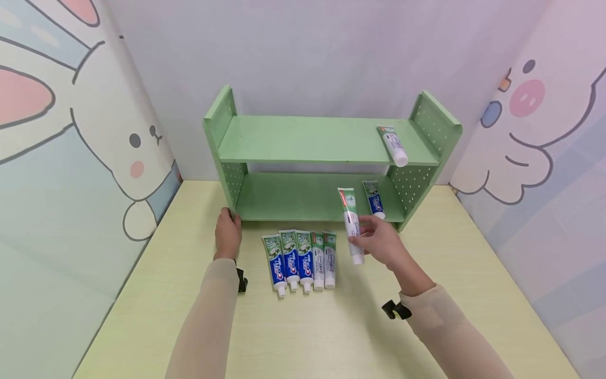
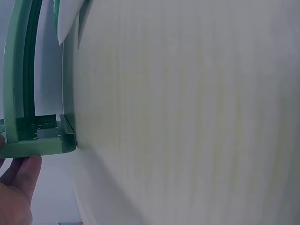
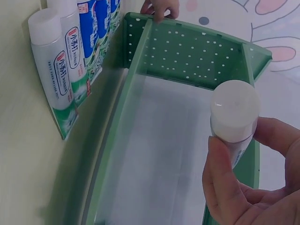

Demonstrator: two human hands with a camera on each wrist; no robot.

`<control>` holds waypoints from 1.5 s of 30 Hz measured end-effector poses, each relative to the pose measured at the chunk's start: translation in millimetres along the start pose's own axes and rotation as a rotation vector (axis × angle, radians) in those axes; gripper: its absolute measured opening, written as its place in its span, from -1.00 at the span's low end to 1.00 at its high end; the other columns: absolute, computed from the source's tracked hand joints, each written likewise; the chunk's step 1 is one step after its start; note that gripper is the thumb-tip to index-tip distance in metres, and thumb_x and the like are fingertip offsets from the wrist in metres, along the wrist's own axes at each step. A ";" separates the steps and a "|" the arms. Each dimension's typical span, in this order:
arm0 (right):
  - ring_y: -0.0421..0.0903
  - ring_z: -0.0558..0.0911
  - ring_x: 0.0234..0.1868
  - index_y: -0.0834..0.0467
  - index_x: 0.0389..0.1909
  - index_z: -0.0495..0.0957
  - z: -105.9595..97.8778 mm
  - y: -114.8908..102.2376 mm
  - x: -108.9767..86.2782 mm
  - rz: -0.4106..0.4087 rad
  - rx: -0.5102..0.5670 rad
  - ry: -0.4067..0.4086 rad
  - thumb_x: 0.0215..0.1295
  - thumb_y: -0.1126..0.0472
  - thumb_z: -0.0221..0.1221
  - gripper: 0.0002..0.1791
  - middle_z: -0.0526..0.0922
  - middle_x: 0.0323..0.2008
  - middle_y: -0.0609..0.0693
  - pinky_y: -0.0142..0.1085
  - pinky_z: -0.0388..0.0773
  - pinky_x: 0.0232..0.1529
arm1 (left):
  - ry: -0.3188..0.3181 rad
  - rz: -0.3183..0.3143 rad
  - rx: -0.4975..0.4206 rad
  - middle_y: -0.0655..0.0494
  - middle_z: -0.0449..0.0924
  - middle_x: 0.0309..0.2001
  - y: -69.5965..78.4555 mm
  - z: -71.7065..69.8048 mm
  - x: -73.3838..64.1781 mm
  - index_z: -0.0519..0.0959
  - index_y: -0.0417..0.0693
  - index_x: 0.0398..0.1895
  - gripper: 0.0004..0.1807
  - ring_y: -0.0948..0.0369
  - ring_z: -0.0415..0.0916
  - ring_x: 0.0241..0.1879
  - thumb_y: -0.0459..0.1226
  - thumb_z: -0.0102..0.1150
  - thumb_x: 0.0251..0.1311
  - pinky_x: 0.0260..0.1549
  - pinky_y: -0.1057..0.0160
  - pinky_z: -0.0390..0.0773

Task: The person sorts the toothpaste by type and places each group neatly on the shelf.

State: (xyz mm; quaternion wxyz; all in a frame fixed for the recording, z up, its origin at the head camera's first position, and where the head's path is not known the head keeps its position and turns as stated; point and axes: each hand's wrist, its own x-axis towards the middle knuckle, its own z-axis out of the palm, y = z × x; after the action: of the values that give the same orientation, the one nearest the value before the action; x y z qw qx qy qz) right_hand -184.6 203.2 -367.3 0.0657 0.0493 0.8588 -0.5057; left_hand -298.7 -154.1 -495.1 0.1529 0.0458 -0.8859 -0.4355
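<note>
My right hand (image 1: 381, 242) pinches a white and green toothpaste tube (image 1: 351, 223) near its cap end, in front of the green shelf (image 1: 293, 196). Its white cap points toward the camera in the right wrist view, where thumb and fingers press its sides. At the shelf's lower left corner, my left hand (image 1: 228, 236) grips the side panel (image 2: 37, 149); part of that hand is cut off in the left wrist view. One white and green tube (image 1: 393, 145) lies on the upper board's right end. A blue and green tube (image 1: 374, 200) lies on the lower board.
On the table (image 1: 303, 337) before the shelf, three blue and green toothpaste tubes (image 1: 290, 260) lie beside two white and green tubes (image 1: 324, 263), caps toward me. Walls with cartoon animals (image 1: 137, 142) stand on both sides, and a plain wall (image 1: 322, 58) rises behind.
</note>
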 end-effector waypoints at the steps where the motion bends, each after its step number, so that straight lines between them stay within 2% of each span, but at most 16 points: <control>1: 0.17 0.53 0.00 0.33 0.35 0.26 -0.3 -0.5 -0.3 -0.004 -0.001 0.000 0.20 0.35 0.32 -0.29 0.50 0.03 0.29 -0.16 0.63 -0.27 | -0.001 0.000 0.001 -0.31 0.42 -0.10 -0.1 0.0 0.1 0.29 -0.38 0.11 -0.68 -0.19 0.47 -0.14 -0.28 -0.13 0.50 -0.18 -0.12 0.44; 8: 0.19 0.52 0.02 0.34 0.35 0.24 -3.3 -6.9 -3.5 -0.025 -0.015 0.001 0.22 0.33 0.32 -0.28 0.48 0.07 0.31 -0.14 0.63 -0.25 | -0.005 -0.008 -0.003 -0.30 0.42 -0.12 0.4 -0.9 -1.0 0.29 -0.37 0.10 -0.69 -0.18 0.47 -0.16 -0.28 -0.12 0.49 -0.18 -0.11 0.44; 30: 0.16 0.52 -0.03 0.32 0.35 0.26 -14.6 -22.6 -7.4 -0.104 -0.046 0.044 0.21 0.34 0.32 -0.30 0.50 0.00 0.28 -0.18 0.60 -0.25 | -0.019 -0.025 -0.003 -0.27 0.42 -0.10 -0.2 -0.4 0.1 0.29 -0.34 0.13 -0.67 -0.14 0.46 -0.16 -0.25 -0.14 0.51 -0.19 -0.09 0.45; 45: 0.13 0.53 -0.01 0.28 0.33 0.30 -21.1 -43.6 -2.3 -0.144 -0.115 0.099 0.20 0.27 0.34 -0.30 0.52 -0.02 0.23 -0.13 0.55 -0.15 | -0.006 -0.002 0.010 -0.26 0.42 -0.14 -3.0 0.8 0.6 0.30 -0.34 0.09 -0.69 -0.14 0.46 -0.20 -0.24 -0.13 0.50 -0.23 -0.08 0.45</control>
State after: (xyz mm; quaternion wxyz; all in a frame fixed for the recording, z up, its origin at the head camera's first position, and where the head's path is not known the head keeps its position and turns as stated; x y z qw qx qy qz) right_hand -190.3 200.5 -319.2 -0.0104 0.0086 0.8899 -0.4560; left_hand -299.7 -155.5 -497.7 0.1497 0.0463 -0.8885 -0.4313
